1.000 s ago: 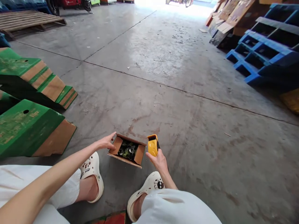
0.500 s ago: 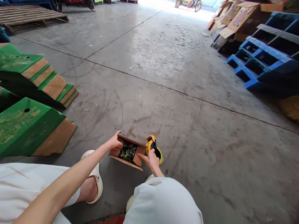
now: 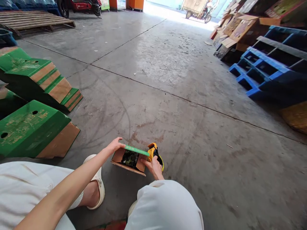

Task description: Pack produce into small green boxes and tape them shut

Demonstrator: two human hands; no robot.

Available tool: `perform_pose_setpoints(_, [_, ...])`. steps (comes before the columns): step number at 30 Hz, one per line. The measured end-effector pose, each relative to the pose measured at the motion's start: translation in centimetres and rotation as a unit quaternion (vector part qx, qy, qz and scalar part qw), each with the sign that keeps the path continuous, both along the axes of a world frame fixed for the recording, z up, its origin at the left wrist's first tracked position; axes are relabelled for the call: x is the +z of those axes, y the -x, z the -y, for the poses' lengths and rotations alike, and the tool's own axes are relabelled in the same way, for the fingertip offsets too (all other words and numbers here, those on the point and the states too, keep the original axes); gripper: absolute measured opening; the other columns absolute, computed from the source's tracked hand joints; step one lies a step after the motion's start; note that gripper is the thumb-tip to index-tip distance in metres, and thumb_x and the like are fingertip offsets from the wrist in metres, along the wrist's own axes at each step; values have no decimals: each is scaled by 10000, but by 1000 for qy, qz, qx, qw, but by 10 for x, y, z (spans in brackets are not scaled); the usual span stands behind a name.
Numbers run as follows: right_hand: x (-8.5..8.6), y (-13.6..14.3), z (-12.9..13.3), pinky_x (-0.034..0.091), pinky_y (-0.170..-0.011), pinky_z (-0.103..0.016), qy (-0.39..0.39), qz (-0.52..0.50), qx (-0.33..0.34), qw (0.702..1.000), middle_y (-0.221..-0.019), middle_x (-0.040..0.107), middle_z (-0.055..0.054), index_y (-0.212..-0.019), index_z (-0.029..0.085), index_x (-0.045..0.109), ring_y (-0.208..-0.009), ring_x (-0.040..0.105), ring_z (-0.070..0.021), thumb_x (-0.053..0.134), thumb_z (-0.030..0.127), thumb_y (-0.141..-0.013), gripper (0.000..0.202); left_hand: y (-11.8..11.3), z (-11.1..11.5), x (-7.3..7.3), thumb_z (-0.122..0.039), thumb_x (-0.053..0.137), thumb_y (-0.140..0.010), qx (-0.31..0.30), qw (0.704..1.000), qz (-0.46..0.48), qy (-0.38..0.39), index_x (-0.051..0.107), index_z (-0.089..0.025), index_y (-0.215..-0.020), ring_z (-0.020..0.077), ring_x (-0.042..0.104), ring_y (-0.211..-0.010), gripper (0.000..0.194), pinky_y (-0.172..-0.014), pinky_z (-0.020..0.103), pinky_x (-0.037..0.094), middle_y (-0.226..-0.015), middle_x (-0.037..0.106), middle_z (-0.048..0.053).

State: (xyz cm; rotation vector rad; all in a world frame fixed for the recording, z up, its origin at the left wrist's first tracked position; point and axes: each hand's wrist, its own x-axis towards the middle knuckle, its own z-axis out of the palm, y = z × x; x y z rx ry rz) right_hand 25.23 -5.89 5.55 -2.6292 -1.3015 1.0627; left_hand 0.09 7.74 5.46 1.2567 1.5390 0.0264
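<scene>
Low between my legs, a small cardboard box [image 3: 124, 166] stands on the floor with its top open. Dark packed contents in shiny clear wrap [image 3: 129, 158], with bits of green, show inside. My left hand [image 3: 115, 145] grips the left end of the box's far flap [image 3: 136, 150], whose green printed outer side faces up. At the right end, my right hand [image 3: 155, 167] is closed around a yellow and black tape dispenser [image 3: 153, 149], its thumb side against the short right flap [image 3: 141, 165]. The palm hides part of the dispenser.
Green cartons [image 3: 33, 127] are stacked at the left. Blue pallets [image 3: 266, 64] and used cardboard boxes [image 3: 240, 28] stand at the right. A wooden pallet [image 3: 35, 20] lies at the back left. A cargo tricycle [image 3: 198, 9] is by the bright doorway.
The far flap has tilted inward over the box, so its green side now shows. My left hand has moved slightly down and left with it. The right hand keeps the tape dispenser.
</scene>
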Motion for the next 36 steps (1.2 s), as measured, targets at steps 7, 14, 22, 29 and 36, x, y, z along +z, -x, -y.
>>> perform_pose_setpoints(7, [-6,-12,3,543,-814,-336,-35,-51,-46,997,-1125,765,-158,-1121,205,539,-1052,755,-310,683,576,-859,476,6,17,-14,-355,774,-821,-49,986,-118,-103,629,-327,-1431,399,510,-1423,628,-1148,524,372,-1470,663,89])
perform_pose_setpoints(14, [6,-25,22,533,-975,-509,-198,16,42,979,-1154,744,-227,-1389,102,479,-1120,714,-402,577,536,-945,628,9,20,-20,-409,716,-858,-79,979,-136,-129,612,-376,-1427,378,476,-1421,579,-1118,522,389,-1519,620,64])
perform_pose_setpoints(22, [16,6,30,439,-1122,-518,-242,-4,294,924,-1217,766,-179,-1535,158,463,-1163,712,-378,915,477,-727,979,11,17,-26,-325,731,-863,-77,986,-74,-128,619,-290,-1415,268,630,-1295,564,-1069,341,483,-1413,693,47])
perform_pose_setpoints(29, [15,8,26,456,-1055,-472,-270,11,256,928,-1139,789,-124,-1603,193,380,-1063,737,-343,915,461,-747,1044,14,10,-34,-304,790,-828,-69,989,-54,-123,659,-260,-1364,283,647,-1279,553,-1076,351,488,-1386,705,72])
perform_pose_setpoints(36, [9,11,20,411,-1033,-439,-318,76,296,897,-1082,733,-93,-1668,209,271,-1003,681,-291,813,388,-899,958,16,6,-37,-301,818,-791,-57,991,-46,-116,693,-271,-1310,288,671,-1234,534,-1039,350,505,-1315,741,61])
